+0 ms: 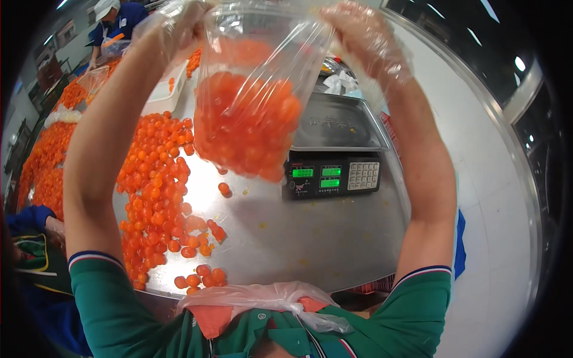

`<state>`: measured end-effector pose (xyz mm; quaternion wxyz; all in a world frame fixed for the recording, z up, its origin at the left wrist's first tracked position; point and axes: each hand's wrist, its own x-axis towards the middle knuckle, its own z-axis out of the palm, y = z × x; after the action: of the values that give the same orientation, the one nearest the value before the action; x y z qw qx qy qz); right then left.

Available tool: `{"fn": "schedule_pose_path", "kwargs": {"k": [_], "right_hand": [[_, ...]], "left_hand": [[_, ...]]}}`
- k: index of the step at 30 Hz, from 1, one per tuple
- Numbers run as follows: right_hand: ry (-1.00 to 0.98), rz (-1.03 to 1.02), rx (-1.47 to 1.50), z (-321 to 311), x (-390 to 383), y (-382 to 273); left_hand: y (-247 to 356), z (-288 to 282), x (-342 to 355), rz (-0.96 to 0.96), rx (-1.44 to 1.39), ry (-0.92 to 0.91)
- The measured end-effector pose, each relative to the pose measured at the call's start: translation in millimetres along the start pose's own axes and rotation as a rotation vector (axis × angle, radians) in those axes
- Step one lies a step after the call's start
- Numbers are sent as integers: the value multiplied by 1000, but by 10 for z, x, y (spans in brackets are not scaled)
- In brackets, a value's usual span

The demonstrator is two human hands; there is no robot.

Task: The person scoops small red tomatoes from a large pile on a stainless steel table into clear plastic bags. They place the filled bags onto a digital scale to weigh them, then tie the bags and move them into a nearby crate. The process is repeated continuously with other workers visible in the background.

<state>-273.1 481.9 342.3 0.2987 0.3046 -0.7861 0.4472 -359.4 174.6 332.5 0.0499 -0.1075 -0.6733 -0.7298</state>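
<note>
Green shirt (pixel 116 298) in the foreground, clear film (pixel 256 293) draped across its front; both arms raised. Bag (pixel 265 59), clear, held up over the counter (pixel 304 244), orange balls (pixel 245 122) slumped in its lower part. Its lower right side overlaps the scale (pixel 334 173) in view; contact cannot be confirmed.

Left hand (pixel 179 30), gloved: fingers grasping the bag's upper left corner, tips partly lost in glare. Right hand (pixel 367 42), gloved: fingers pinching the upper right corner. Loose balls (pixel 155 185) heaped on the counter to the left, a few strays near the bag.

Handling notes (judgement): load seems to hang from two thin corners, so a broad fold of film beats a bare edge. Corners best level, lest contents slide to one side. Small, even movements suit soft-looking balls; jerks could tear the film. Underside best clear of the scale's corner.
</note>
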Motion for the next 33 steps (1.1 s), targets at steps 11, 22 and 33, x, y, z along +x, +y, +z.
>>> {"fn": "schedule_pose_path", "kwargs": {"k": [11, 22, 33], "right_hand": [[184, 165, -775, -946, 50, -242], [-36, 307, -336, -1529, -498, 641], [111, 95, -690, -1526, -611, 803]], "left_hand": [[291, 1282, -415, -1, -120, 9], [-365, 1874, 91, 88, 163, -180], [-144, 1429, -607, 12, 59, -117]]}}
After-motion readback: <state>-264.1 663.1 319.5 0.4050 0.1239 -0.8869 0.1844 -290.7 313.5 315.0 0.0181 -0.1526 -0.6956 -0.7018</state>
